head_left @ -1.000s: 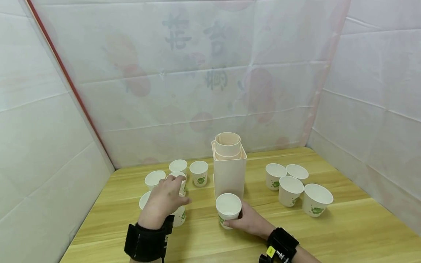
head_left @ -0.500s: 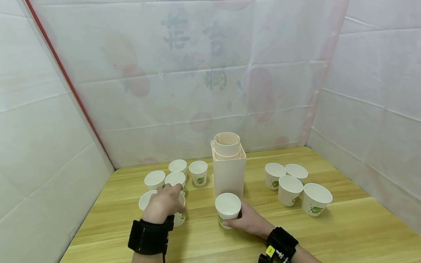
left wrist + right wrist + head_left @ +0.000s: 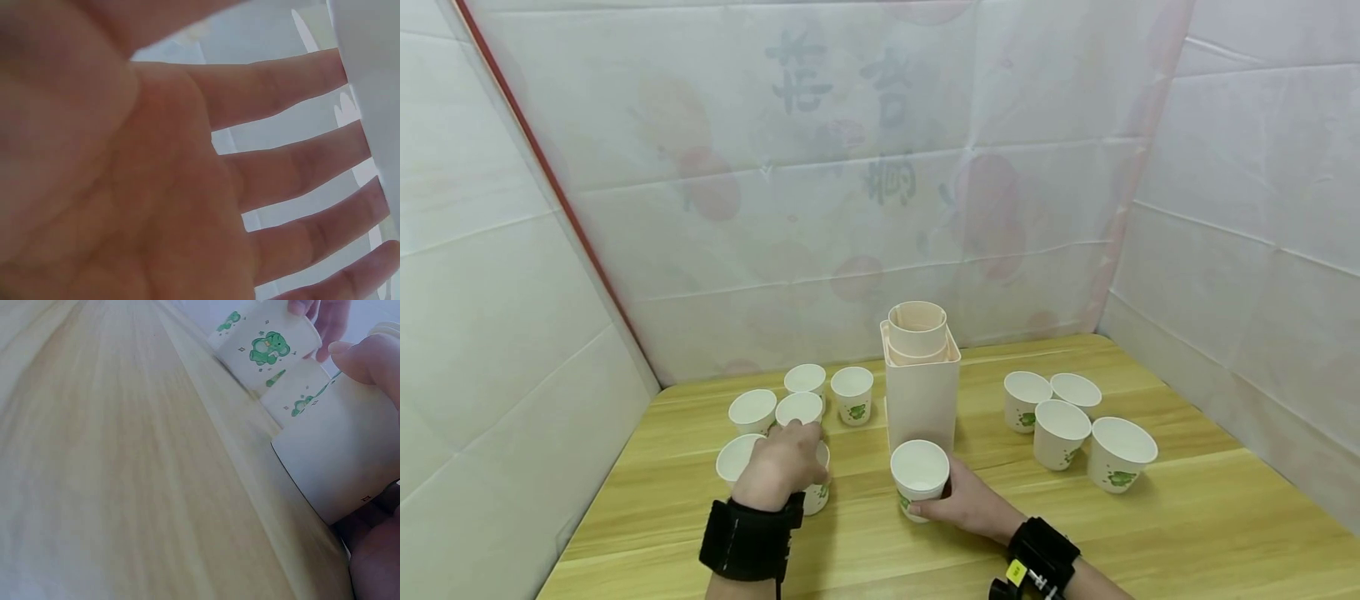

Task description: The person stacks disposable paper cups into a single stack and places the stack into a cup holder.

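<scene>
A white paper cup (image 3: 817,498) with a green cartoon print stands at the front of the left group, partly hidden by my left hand (image 3: 784,463). My left thumb and fingers pinch it near the rim; in the left wrist view the fingertips reach behind the cup's white wall (image 3: 375,69). My right hand (image 3: 973,504) grips another paper cup (image 3: 920,468) by its side, thumb at the front, upright on the table. The right wrist view shows the right-hand cup (image 3: 337,444) with its base at the tabletop and the left-hand cup (image 3: 270,347) beyond it.
Several paper cups (image 3: 752,408) stand behind and left of my left hand. More cups (image 3: 1063,433) cluster at the right. A cream rectangular holder (image 3: 922,408) with a round tube (image 3: 918,330) in its top stands behind my right hand on the wooden table (image 3: 880,567).
My left hand has come down onto the front cup of the left group and taken hold of it. That cup has shifted slightly right. My right hand and its cup stay in place.
</scene>
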